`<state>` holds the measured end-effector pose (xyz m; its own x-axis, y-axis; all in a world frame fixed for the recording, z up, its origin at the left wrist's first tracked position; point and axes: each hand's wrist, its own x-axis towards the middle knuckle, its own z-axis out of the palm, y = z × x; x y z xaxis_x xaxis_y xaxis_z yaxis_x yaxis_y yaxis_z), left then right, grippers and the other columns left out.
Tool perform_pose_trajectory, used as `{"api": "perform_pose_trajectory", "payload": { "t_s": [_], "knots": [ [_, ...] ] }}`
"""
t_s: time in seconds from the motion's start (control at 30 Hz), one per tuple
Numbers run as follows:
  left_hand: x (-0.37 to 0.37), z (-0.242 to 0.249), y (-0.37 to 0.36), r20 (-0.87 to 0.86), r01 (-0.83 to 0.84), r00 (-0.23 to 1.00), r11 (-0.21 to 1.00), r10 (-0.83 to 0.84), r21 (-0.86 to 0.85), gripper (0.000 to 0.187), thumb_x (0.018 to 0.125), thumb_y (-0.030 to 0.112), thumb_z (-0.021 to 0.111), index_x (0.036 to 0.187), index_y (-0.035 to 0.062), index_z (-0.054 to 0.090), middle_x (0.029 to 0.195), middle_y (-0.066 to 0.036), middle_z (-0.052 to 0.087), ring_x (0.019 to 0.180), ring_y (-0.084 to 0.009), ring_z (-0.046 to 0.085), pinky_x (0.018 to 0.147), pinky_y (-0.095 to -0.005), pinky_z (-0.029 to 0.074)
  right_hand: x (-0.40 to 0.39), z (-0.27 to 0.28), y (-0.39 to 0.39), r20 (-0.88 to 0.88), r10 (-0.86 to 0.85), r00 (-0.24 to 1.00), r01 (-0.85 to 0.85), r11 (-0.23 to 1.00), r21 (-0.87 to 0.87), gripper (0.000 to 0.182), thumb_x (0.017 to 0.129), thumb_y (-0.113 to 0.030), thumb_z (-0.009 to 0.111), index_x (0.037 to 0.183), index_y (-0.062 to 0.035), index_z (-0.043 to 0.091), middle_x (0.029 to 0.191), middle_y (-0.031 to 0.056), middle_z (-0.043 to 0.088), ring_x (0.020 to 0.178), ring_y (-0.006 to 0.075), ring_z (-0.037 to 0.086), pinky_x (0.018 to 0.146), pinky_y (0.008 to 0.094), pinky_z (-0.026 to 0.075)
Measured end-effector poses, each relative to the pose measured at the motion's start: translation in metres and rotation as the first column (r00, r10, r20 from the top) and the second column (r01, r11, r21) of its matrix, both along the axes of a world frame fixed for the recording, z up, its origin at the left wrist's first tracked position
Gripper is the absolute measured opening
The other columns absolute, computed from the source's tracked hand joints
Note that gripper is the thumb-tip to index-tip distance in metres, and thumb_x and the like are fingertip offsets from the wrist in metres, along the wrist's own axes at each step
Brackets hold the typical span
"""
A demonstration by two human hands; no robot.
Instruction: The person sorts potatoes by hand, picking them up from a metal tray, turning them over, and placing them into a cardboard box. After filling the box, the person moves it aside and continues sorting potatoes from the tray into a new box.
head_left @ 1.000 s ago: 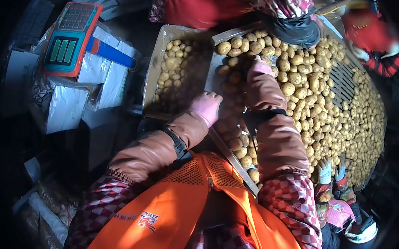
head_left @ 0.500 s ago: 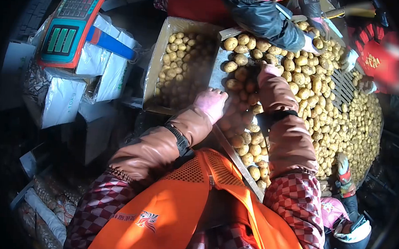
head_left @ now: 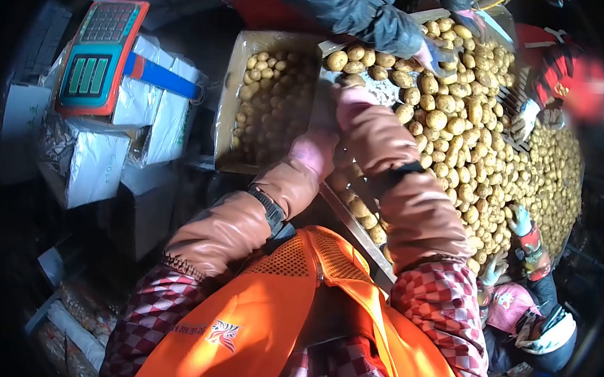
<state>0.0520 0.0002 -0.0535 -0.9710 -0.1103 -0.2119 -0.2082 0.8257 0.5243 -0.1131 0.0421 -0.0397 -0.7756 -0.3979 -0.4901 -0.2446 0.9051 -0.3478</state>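
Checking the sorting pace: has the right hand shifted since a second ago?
Yes. The right hand has moved left, toward the cardboard box of potatoes, nearer its edge than before.

A dim, crowded packing floor. White cartons (head_left: 98, 161) are stacked at nine o'clock, an electronic scale (head_left: 97, 58) at ten o'clock. Sunlight falls at two o'clock.

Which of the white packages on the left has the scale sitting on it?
The upper white plastic-wrapped package with the blue band; the orange-and-teal scale rests on it.
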Motion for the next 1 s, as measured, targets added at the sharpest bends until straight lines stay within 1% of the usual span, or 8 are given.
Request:
{"api": "perform_pose_trajectory", "payload": {
  "t_s": [0.13,0.43,0.5,0.53,0.63,0.73,0.9,1.0],
  "knots": [
    [-0.002,-0.009,-0.001,0.094,0.099,0.991,0.992,-0.092,-0.072,0.031,0.077,0.020,0.072,0.106,0.0097,0.070,0.104,-0.015,0.070,0.104,-0.0330,0.066,0.089,-0.0439,0.054,-0.012,-0.120,-0.019,-0.056,-0.033,0.998,0.032,0.999,-0.016,0.046,0.100,-0.047,0.039,0.117,-0.0102,0.061,0.109,0.0181,0.071,0.107,0.0416,0.065,0.095,0.0492,0.048],
    [0.006,-0.059,0.008,-0.177,-0.079,0.983,0.988,0.055,-0.129,0.024,0.082,0.022,0.069,0.103,0.0096,0.069,0.104,-0.016,0.070,0.095,-0.0349,0.069,0.081,-0.0417,0.057,0.081,0.057,0.034,-0.251,0.038,0.967,-0.194,0.749,-0.633,0.040,0.086,-0.017,0.070,0.125,-0.0174,0.064,0.117,0.0169,0.065,0.097,0.0348,0.067,0.082,0.0423,0.055],
    [-0.002,-0.065,0.010,-0.131,-0.064,0.989,0.998,0.066,0.023,0.022,0.085,0.025,0.064,0.101,0.0103,0.069,0.104,-0.016,0.069,0.098,-0.0354,0.068,0.082,-0.0430,0.056,0.100,0.029,0.076,-0.409,0.175,0.896,-0.371,0.801,-0.469,0.036,0.082,-0.014,0.069,0.118,-0.0155,0.066,0.113,0.0157,0.066,0.091,0.0347,0.068,0.077,0.0421,0.056],
    [-0.003,-0.042,0.004,0.142,0.235,0.970,0.911,-0.197,-0.340,0.022,0.085,0.026,0.062,0.101,0.0114,0.069,0.103,-0.013,0.069,0.099,-0.0344,0.067,0.084,-0.0426,0.056,0.112,0.033,0.097,-0.287,0.194,0.938,-0.312,0.832,-0.458,0.038,0.082,-0.017,0.068,0.120,-0.0160,0.065,0.118,0.0162,0.064,0.099,0.0351,0.066,0.085,0.0431,0.054],
    [-0.001,0.004,0.005,0.007,0.042,0.999,0.990,-0.041,-0.131,0.026,0.080,0.011,0.060,0.105,0.0124,0.067,0.107,-0.009,0.068,0.102,-0.0303,0.063,0.087,-0.0415,0.052,0.106,0.067,0.125,-0.037,0.191,0.981,-0.190,0.898,-0.396,0.034,0.081,-0.020,0.067,0.115,-0.0157,0.067,0.113,0.0149,0.065,0.104,0.0344,0.064,0.090,0.0440,0.052],
    [-0.005,0.010,0.009,0.082,0.030,0.996,0.988,-0.018,-0.152,0.027,0.080,0.008,0.058,0.105,0.0131,0.067,0.108,-0.009,0.067,0.102,-0.0325,0.062,0.087,-0.0419,0.052,0.077,0.033,0.137,-0.600,-0.095,0.795,-0.197,0.894,-0.403,0.020,0.077,-0.020,0.069,0.096,-0.0182,0.072,0.097,0.0095,0.070,0.099,0.0319,0.064,0.085,0.0439,0.051],
    [-0.003,0.013,0.012,0.062,0.013,0.998,0.983,-0.002,-0.185,0.028,0.080,0.008,0.057,0.106,0.0134,0.066,0.109,-0.010,0.067,0.103,-0.0332,0.061,0.086,-0.0432,0.052,0.026,0.013,0.103,-0.447,0.144,0.883,-0.060,0.979,0.197,0.048,0.089,-0.027,0.057,0.136,-0.0217,0.055,0.129,0.0080,0.064,0.127,0.0271,0.053,0.116,0.0551,0.025],
    [-0.006,0.013,0.014,0.060,0.015,0.998,0.980,-0.003,-0.200,0.029,0.081,0.007,0.057,0.107,0.0138,0.067,0.110,-0.009,0.067,0.105,-0.0326,0.062,0.087,-0.0435,0.052,0.020,0.004,0.100,-0.340,0.066,0.938,-0.033,0.994,0.102,0.049,0.087,-0.021,0.057,0.136,-0.0228,0.055,0.126,0.0082,0.065,0.124,0.0291,0.054,0.115,0.0574,0.025]
  ]
}}
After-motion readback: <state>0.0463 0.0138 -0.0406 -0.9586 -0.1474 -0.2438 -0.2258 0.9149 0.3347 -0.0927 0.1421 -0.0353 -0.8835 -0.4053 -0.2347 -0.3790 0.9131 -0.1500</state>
